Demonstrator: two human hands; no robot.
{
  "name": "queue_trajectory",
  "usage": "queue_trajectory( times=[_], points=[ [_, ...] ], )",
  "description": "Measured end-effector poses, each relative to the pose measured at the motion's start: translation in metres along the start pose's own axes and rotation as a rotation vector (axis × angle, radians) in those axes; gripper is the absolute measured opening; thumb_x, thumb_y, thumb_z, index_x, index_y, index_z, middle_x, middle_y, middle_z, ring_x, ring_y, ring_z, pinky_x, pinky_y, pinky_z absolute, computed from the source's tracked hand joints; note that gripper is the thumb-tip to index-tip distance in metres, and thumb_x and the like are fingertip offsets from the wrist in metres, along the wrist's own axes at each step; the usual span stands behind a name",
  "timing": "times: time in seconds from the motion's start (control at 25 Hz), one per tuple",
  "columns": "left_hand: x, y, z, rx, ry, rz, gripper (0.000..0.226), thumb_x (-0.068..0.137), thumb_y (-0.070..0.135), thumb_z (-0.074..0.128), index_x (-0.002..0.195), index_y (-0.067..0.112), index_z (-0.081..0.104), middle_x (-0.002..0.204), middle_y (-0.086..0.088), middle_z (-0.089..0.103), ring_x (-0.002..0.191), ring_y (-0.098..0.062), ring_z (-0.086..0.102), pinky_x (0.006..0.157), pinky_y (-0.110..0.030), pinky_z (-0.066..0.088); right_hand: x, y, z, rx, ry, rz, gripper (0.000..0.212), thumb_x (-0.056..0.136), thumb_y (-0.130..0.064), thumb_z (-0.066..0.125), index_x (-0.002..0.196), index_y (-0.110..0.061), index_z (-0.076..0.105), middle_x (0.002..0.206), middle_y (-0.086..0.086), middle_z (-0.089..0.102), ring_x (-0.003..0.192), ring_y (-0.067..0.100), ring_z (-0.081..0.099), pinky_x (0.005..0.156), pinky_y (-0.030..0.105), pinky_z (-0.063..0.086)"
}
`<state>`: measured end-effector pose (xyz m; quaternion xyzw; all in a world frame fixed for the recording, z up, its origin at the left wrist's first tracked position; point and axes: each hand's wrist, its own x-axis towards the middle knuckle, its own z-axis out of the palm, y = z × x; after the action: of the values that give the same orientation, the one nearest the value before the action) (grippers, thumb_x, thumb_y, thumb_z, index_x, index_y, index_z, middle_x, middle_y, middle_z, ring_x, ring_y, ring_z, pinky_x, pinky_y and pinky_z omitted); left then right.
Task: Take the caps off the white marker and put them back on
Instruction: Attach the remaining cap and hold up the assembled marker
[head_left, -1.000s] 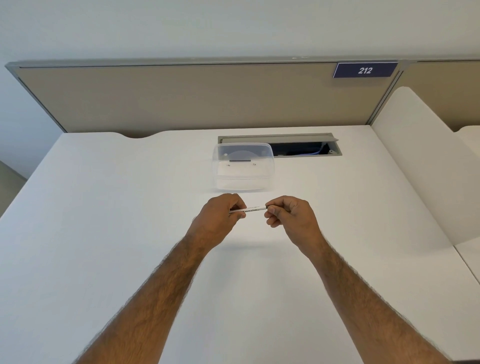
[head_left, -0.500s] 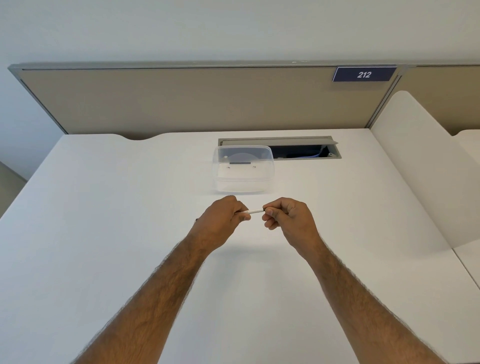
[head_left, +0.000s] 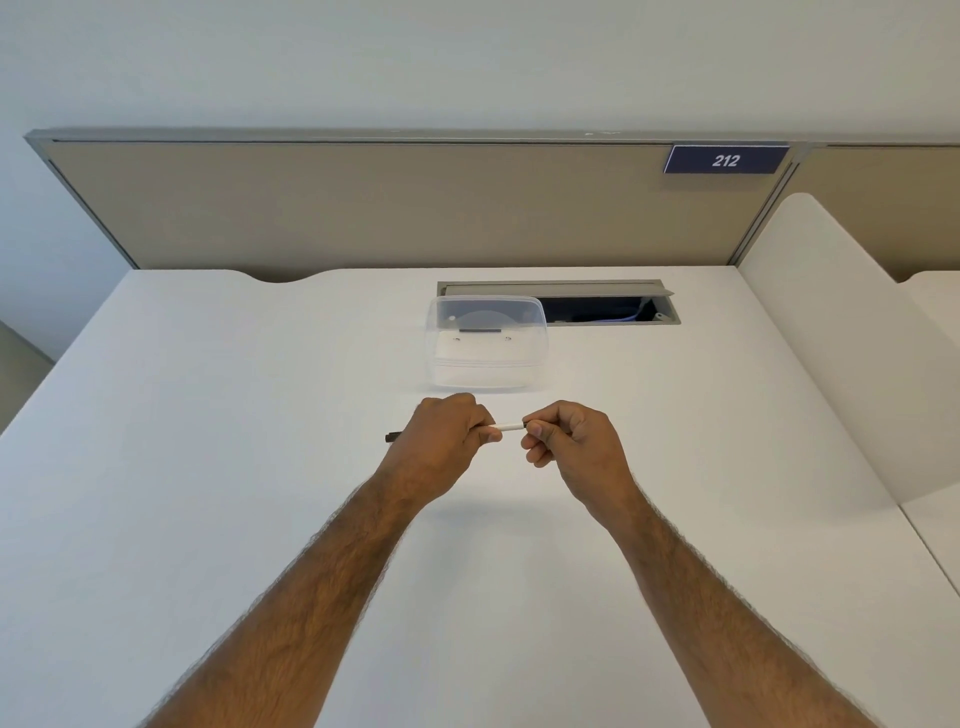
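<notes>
My left hand (head_left: 447, 436) grips the slim white marker (head_left: 506, 426) mid-barrel, dark end poking out left. My right hand (head_left: 566, 441) pinches the other end, cap hidden. Stage unclear; recapping likely remains.

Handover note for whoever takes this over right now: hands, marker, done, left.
Left hand: closed around the white marker, dark end poking out past the fist.
Right hand: pinching the marker's right end; whether a cap sits there is hidden by the fingers.
Marker held level above the desk, in front of the clear container.
Done: cannot tell.
Left: confirm both caps seated.
</notes>
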<state>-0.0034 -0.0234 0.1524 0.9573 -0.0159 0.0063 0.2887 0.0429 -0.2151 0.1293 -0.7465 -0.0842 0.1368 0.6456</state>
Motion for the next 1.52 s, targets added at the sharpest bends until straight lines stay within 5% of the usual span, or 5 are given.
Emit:
queue_trajectory(
  times=[0.24, 0.84, 1.0, 1.2, 1.52],
  points=[
    [-0.003, 0.005, 0.0, 0.018, 0.062, -0.024, 0.019, 0.097, 0.037, 0.065, 0.095, 0.023, 0.077, 0.08, 0.01, 0.059, 0.084, -0.017, 0.055, 0.065, -0.028, 0.035, -0.003, 0.0, 0.0, -0.008, 0.02, -0.013, 0.013, 0.095, 0.0, 0.06, 0.091, -0.002, 0.073, 0.071, 0.012, 0.072, 0.059, 0.019, 0.064, 0.058, 0.032, 0.056],
    [-0.004, 0.011, -0.002, -0.079, -0.008, -0.06, 0.014, 0.095, 0.034, 0.067, 0.083, 0.028, 0.062, 0.086, 0.01, 0.059, 0.079, -0.009, 0.056, 0.064, -0.028, 0.041, -0.004, -0.003, -0.01, 0.04, -0.026, -0.03, 0.013, 0.093, 0.005, 0.062, 0.093, 0.001, 0.074, 0.072, 0.012, 0.074, 0.06, 0.021, 0.069, 0.06, 0.03, 0.059],
    [0.0, 0.005, -0.007, -0.072, -0.15, -0.081, 0.021, 0.102, 0.032, 0.054, 0.096, 0.023, 0.071, 0.095, 0.004, 0.064, 0.089, -0.016, 0.059, 0.082, -0.042, 0.052, -0.002, -0.003, -0.012, 0.032, -0.038, -0.041, 0.012, 0.093, 0.004, 0.062, 0.092, 0.001, 0.074, 0.072, 0.011, 0.075, 0.061, 0.022, 0.07, 0.06, 0.03, 0.059],
    [0.0, 0.005, -0.002, -0.011, -0.051, -0.077, 0.019, 0.092, 0.043, 0.069, 0.08, 0.031, 0.059, 0.084, 0.012, 0.058, 0.077, -0.007, 0.056, 0.063, -0.03, 0.044, -0.002, 0.0, -0.008, 0.021, -0.04, -0.039, 0.012, 0.092, 0.005, 0.062, 0.092, 0.002, 0.074, 0.071, 0.011, 0.074, 0.061, 0.022, 0.069, 0.059, 0.03, 0.058],
    [0.001, 0.002, -0.005, -0.015, -0.134, -0.131, 0.016, 0.095, 0.033, 0.061, 0.083, 0.033, 0.07, 0.078, 0.014, 0.066, 0.078, -0.008, 0.063, 0.072, -0.04, 0.056, -0.001, -0.001, -0.009, 0.021, -0.036, -0.043, 0.012, 0.091, 0.006, 0.064, 0.091, 0.002, 0.075, 0.07, 0.01, 0.074, 0.06, 0.021, 0.069, 0.059, 0.028, 0.058]
  ],
)
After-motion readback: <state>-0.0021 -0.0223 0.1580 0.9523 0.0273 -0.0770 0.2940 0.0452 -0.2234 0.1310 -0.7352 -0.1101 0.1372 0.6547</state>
